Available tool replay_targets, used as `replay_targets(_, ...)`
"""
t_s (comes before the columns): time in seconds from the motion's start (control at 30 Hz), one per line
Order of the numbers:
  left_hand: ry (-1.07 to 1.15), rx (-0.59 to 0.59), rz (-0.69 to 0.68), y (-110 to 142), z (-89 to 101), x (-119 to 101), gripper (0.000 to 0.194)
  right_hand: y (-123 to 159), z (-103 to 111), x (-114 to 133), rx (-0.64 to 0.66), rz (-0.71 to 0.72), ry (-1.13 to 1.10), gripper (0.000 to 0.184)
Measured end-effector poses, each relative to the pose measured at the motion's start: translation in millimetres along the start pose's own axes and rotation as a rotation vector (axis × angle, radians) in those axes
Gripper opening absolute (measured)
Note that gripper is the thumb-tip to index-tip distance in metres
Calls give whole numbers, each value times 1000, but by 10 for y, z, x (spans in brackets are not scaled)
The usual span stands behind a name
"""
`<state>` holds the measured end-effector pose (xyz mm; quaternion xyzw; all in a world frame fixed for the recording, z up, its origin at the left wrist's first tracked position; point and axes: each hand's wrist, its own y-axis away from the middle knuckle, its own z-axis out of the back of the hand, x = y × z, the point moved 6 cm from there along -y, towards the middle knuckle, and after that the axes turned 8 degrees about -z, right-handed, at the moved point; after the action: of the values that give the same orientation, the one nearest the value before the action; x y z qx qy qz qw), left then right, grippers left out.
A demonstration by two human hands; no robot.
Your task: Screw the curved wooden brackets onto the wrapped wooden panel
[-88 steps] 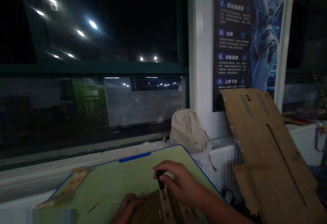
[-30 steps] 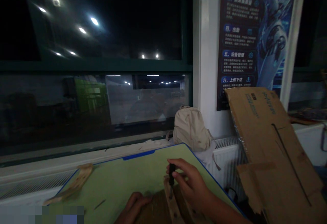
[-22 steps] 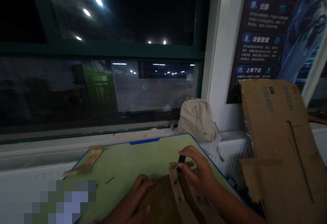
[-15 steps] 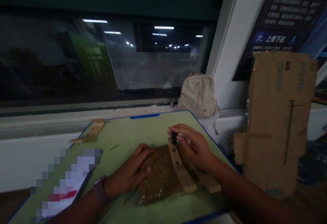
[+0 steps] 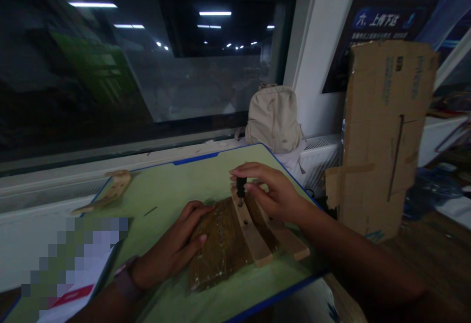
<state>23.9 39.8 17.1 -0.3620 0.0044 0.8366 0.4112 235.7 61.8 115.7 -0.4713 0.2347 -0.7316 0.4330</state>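
In my right hand (image 5: pixel 275 194), fingers and thumb close around the black handle of a short screwdriver (image 5: pixel 241 187). It stands nearly upright, its tip at a hole near the far end of a pale wooden strip (image 5: pixel 253 238). That strip lies across a brown wooden board (image 5: pixel 215 247) with a shiny, film-like surface. A second pale strip (image 5: pixel 291 241) lies to its right, partly hidden by my right hand. My left hand (image 5: pixel 178 239) rests on the board's left side, thumb apart from the fingers, gripping no tool.
The green tabletop (image 5: pixel 165 185) has a blue edge. On its far left corner is a curved wooden piece (image 5: pixel 117 188) with holes, near a thin dark stick (image 5: pixel 150 211). Papers (image 5: pixel 73 293) lie front left. Beyond stand a beige backpack (image 5: pixel 273 119) and, to the right, a cardboard sheet (image 5: pixel 382 156).
The camera view has shifted, so the scene appears farther left and mostly higher. The screwdriver stays at the same hole, and my left hand keeps its place on the board.
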Motion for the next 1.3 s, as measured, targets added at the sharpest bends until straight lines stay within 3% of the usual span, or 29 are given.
replay_targets(0.07,-6,-5,-1,3,10,-5,40,23,-44,-20,10,-30,-27,29)
replay_targets(0.23,-9,-12,4,-1,17,-5,42,48,52,-136,-209,-111,76,28)
replay_targets(0.4,-6,-8,10,-10,11,-14,46,-9,64,-26,-120,-9,92,24)
replay_targets(0.53,-16,-13,20,-11,16,-12,50,10,-32,-35,-23,-78,-69,27)
replay_targets(0.63,-14,-11,14,-6,10,-3,50,43,-31,-126,-97,-142,-26,25)
replay_targets(0.73,-9,-6,8,-1,-1,12,50,48,41,-150,-207,-107,159,20)
replay_targets(0.8,-7,-5,13,1,-5,23,49,32,61,-125,-206,-73,205,20)
replay_targets(1.03,-11,-2,40,1,5,19,49,13,-50,15,-19,-72,-14,31)
replay_targets(1.2,-15,-9,23,14,-4,21,49,33,56,-74,-223,-116,179,19)
replay_targets(1.3,-21,-17,22,17,-7,21,50,21,79,-81,-232,-74,247,16)
